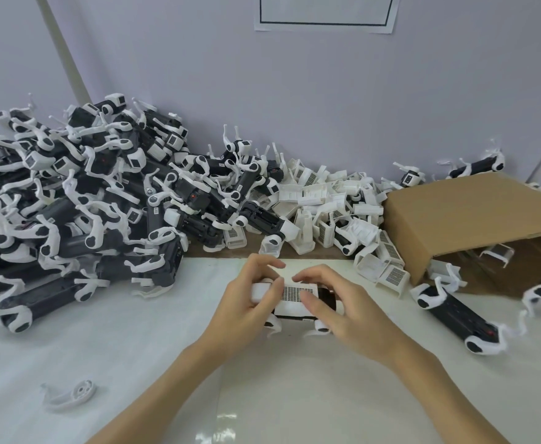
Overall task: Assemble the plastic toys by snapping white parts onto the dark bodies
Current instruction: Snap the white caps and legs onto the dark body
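Observation:
A dark toy body [326, 298] with white legs sits on the white table [134, 347] at centre, with a white grilled cover [294, 296] lying on its top. My left hand [250, 293] grips the left end of the cover and body, thumb on top. At the other end my right hand [336, 302] holds the toy, its fingers curled over the cover's far edge and its thumb pressing the grille. A heap of loose white covers [330, 206] lies behind against the wall. Most of the dark body is hidden by my hands.
A big pile of dark toy bodies with white legs [86, 200] fills the left and back. A tipped cardboard box [474, 225] lies at right with more parts inside. Two toys [461, 315] lie right of my hands. One loose white leg [70, 394] lies front left.

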Motion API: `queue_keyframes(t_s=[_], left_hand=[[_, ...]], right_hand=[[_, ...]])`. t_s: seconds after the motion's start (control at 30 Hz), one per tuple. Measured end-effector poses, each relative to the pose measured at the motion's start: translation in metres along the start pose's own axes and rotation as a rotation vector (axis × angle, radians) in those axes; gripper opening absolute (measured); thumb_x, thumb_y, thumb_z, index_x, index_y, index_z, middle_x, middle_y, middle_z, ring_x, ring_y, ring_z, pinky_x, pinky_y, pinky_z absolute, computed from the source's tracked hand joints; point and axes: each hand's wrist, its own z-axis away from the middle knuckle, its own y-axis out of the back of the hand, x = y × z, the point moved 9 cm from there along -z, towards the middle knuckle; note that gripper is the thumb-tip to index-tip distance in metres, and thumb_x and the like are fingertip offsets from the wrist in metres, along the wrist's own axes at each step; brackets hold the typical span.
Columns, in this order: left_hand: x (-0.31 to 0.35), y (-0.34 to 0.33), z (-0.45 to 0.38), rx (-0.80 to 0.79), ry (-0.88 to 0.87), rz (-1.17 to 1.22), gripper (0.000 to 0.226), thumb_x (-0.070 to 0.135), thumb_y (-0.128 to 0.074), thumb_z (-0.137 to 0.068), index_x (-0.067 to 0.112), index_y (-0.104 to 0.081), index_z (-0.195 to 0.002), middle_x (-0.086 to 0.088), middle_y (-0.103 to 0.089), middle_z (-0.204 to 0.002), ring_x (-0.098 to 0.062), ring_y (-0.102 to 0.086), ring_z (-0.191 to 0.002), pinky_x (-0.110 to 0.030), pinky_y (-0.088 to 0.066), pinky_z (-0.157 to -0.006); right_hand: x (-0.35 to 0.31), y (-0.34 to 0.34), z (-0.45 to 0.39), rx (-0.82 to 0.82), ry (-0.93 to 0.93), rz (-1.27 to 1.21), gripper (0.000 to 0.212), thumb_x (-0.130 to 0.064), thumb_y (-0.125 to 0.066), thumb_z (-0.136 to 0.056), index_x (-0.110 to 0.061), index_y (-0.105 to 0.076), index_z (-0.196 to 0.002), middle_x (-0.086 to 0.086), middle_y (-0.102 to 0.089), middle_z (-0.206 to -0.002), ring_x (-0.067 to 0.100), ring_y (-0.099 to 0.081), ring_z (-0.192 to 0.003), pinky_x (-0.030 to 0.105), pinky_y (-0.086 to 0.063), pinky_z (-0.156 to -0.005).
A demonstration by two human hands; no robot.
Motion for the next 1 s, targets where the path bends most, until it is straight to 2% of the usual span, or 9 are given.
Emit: queue_keyframes(t_s=[0.07,0.17,0.27,0.33,0.4,0.53,0.7,0.8,1.0], left_hand=[[0.011,-0.002,0.002,-0.023,-0.096,-0.058,0.018,0.034,-0.058,-0.103,0.038,-0.056,-0.121,0.011,-0.066,-0.101,-0.016,-0.065,-0.093,-0.032,-0.059,-0.079],[0.027,-0.006,0.006,-0.038,-0.283,-0.248,0.024,0.032,-0.058,-0.104,0.031,-0.055,-0.128,0.014,-0.062,-0.117,-0.019,-0.063,-0.114,-0.028,-0.051,-0.095],[0.029,0.001,0.004,0.054,-0.339,-0.335,0.038,0.037,-0.061,-0.103,0.021,-0.053,-0.137,0.005,-0.051,-0.136,-0.022,-0.051,-0.134,-0.028,-0.042,-0.11],[0.021,0.007,0.002,0.067,-0.256,-0.326,0.043,0.047,-0.063,-0.101,0.028,-0.052,-0.139,0.012,-0.051,-0.135,-0.02,-0.049,-0.134,-0.025,-0.039,-0.111],[0.006,0.005,0.001,-0.006,-0.136,-0.265,0.045,0.054,-0.064,-0.098,0.039,-0.051,-0.138,0.023,-0.054,-0.133,-0.017,-0.049,-0.134,-0.022,-0.038,-0.11],[-0.003,0.003,0.001,-0.05,-0.098,-0.223,0.037,0.048,-0.071,-0.097,0.035,-0.062,-0.13,0.021,-0.06,-0.13,-0.017,-0.047,-0.136,-0.025,-0.036,-0.113],[-0.022,-0.003,0.001,-0.163,0.06,-0.188,0.03,0.058,-0.066,-0.095,0.052,-0.058,-0.124,0.025,-0.055,-0.123,-0.007,-0.042,-0.134,-0.023,-0.035,-0.113],[-0.025,-0.002,0.001,-0.173,0.085,-0.172,0.037,0.066,-0.063,-0.093,0.044,-0.06,-0.124,0.011,-0.057,-0.122,-0.014,-0.045,-0.131,-0.029,-0.039,-0.112],[-0.016,-0.002,0.002,-0.136,0.046,-0.199,0.032,0.052,-0.063,-0.097,0.032,-0.063,-0.122,0.023,-0.057,-0.114,-0.016,-0.051,-0.122,-0.031,-0.037,-0.11]], right_hand=[[-0.001,0.002,0.001,-0.078,-0.004,0.042,0.025,-0.046,-0.068,-0.098,-0.035,-0.068,-0.12,-0.021,-0.066,-0.118,0.004,-0.065,-0.109,0.018,-0.052,-0.091],[0.008,-0.003,0.007,-0.24,-0.136,-0.012,0.031,-0.062,-0.071,-0.086,-0.034,-0.072,-0.1,-0.007,-0.069,-0.093,0.009,-0.073,-0.088,0.033,-0.053,-0.082],[0.005,0.008,0.003,-0.062,-0.068,0.12,0.033,-0.062,-0.08,-0.078,-0.037,-0.072,-0.097,-0.014,-0.068,-0.088,0.009,-0.066,-0.092,0.029,-0.05,-0.083],[-0.012,0.017,0.001,0.168,0.091,0.331,0.038,-0.05,-0.088,-0.077,-0.03,-0.072,-0.105,-0.022,-0.064,-0.098,0.01,-0.057,-0.106,0.027,-0.039,-0.096],[-0.023,0.015,0.003,0.266,0.203,0.468,0.044,-0.046,-0.089,-0.076,-0.021,-0.073,-0.108,-0.021,-0.062,-0.103,0.013,-0.056,-0.111,0.032,-0.033,-0.105],[-0.014,0.009,0.003,0.222,0.204,0.576,0.042,-0.051,-0.08,-0.085,-0.022,-0.074,-0.115,-0.013,-0.066,-0.103,0.017,-0.056,-0.112,0.04,-0.032,-0.107],[0.002,-0.001,0.001,0.117,0.156,0.5,0.035,-0.043,-0.067,-0.099,-0.02,-0.071,-0.124,-0.01,-0.067,-0.106,0.016,-0.055,-0.106,0.039,-0.036,-0.101],[-0.001,-0.002,0.001,0.168,0.188,0.532,0.032,-0.039,-0.067,-0.098,-0.015,-0.075,-0.118,-0.005,-0.07,-0.099,0.021,-0.06,-0.098,0.039,-0.04,-0.093],[-0.003,0.0,-0.002,0.173,0.175,0.522,0.036,-0.043,-0.063,-0.096,-0.015,-0.077,-0.112,-0.007,-0.07,-0.093,0.019,-0.059,-0.093,0.036,-0.037,-0.09]])
